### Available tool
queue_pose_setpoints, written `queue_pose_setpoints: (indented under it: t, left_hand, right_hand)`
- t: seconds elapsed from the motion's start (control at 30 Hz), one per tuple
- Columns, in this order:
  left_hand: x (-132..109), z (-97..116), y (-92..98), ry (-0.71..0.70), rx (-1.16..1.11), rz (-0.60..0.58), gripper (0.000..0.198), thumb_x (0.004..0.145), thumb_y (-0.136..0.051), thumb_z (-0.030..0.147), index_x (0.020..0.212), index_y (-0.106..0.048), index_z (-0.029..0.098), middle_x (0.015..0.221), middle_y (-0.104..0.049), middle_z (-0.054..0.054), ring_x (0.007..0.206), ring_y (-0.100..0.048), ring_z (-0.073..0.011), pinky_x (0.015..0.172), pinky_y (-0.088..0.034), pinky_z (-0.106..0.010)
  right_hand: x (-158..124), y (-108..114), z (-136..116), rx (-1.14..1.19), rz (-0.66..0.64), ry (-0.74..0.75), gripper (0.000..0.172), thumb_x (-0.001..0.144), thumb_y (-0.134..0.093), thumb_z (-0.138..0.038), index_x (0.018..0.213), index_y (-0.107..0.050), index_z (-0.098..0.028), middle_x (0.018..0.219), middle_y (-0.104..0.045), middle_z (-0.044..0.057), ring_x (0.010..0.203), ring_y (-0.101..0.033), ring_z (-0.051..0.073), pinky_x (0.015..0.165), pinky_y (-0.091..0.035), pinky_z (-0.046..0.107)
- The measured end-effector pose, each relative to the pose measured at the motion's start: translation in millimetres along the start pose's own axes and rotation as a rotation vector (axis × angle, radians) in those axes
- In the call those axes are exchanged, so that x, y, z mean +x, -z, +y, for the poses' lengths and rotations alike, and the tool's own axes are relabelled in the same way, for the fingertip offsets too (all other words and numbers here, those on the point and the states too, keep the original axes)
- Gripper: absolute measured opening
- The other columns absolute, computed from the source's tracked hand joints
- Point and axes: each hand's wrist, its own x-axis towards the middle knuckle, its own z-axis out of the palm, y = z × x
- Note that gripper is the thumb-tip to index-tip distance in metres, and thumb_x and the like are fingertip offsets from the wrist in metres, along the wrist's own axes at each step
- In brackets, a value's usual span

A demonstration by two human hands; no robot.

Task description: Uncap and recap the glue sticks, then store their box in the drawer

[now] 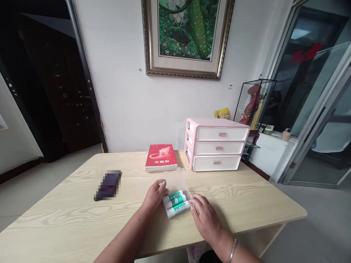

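A clear plastic box (166, 211) rests near the front of the table with its see-through lid (175, 179) raised toward the back. Inside lie three white and green tubes that look like glue sticks (176, 201), side by side and slightly slanted. My left hand (155, 195) is closed on the box's left side by the hinge, thumb on top and fingers partly hidden. At the opposite side, my right hand (207, 217) grips the right edge with bent fingers. A metal bracelet (233, 250) circles my right wrist.
Behind the box, a red book (161, 156) lies on a stack on the wooden table (68, 215). A pink and white three-drawer cabinet (218, 148) stands at the back right. Toward the left is a dark, pixelated flat object (108, 185). The table's right corner is rounded.
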Motion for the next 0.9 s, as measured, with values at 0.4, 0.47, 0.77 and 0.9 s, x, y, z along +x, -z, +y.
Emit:
queue_pose_setpoints:
  t: [0.4, 0.47, 0.77, 0.9]
  left_hand:
    - [15, -19, -7.6, -0.023, -0.054, 0.066, 0.058, 0.081, -0.059, 0.05, 0.127, -0.053, 0.016, 0.106, -0.07, -0.01, 0.09, -0.069, -0.021, 0.086, -0.052, -0.035]
    - [15, -26, -1.7, -0.041, -0.054, 0.078, 0.054, 0.081, -0.061, 0.046, 0.126, -0.056, 0.016, 0.112, -0.069, -0.011, 0.099, -0.068, -0.0222, 0.091, -0.05, -0.035]
    - [10, -24, 5.3, -0.085, 0.033, 0.142, 0.046, 0.081, -0.058, 0.049, 0.112, -0.061, 0.015, 0.107, -0.07, -0.011, 0.095, -0.067, -0.0229, 0.085, -0.051, -0.034]
    - [4, -21, -1.3, -0.094, 0.1, 0.135, 0.038, 0.085, -0.051, 0.046, 0.106, -0.062, 0.017, 0.093, -0.071, -0.007, 0.081, -0.067, -0.022, 0.077, -0.051, -0.035]
  right_hand:
    - [35, 9, -28, 0.029, -0.16, 0.05, 0.026, 0.094, -0.046, -0.015, 0.104, -0.068, -0.023, 0.103, -0.068, 0.006, 0.1, -0.059, 0.022, 0.094, -0.044, 0.035]
    - [47, 7, -28, -0.025, -0.226, 0.048, 0.026, 0.091, -0.05, -0.014, 0.108, -0.068, -0.023, 0.108, -0.069, 0.006, 0.104, -0.059, 0.022, 0.097, -0.041, 0.034]
    - [78, 2, -27, -0.279, -0.476, 0.064, 0.025, 0.081, -0.06, -0.015, 0.104, -0.068, -0.019, 0.103, -0.069, 0.01, 0.098, -0.063, 0.025, 0.086, -0.044, 0.03]
    - [84, -1, -33, -0.345, -0.52, 0.059, 0.029, 0.08, -0.062, -0.017, 0.109, -0.067, -0.018, 0.105, -0.066, 0.012, 0.094, -0.065, 0.026, 0.083, -0.045, 0.031]
